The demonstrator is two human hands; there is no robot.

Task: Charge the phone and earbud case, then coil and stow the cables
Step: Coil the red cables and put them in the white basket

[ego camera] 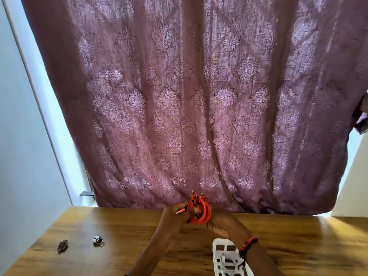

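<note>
Seemingly late in the task: gripping the coiled red cable point(200, 213) with left hand point(175, 216) and right hand point(224, 225), with white cable point(229, 262) already in tray point(216, 243).

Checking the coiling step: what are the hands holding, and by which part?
The orange cable coil: left hand grips its left side, right hand holds its lower right.

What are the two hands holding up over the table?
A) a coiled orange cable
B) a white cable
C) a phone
A: the left hand and the right hand both grip the orange cable, wound in a loop; the white cable lies in the tray.
</note>
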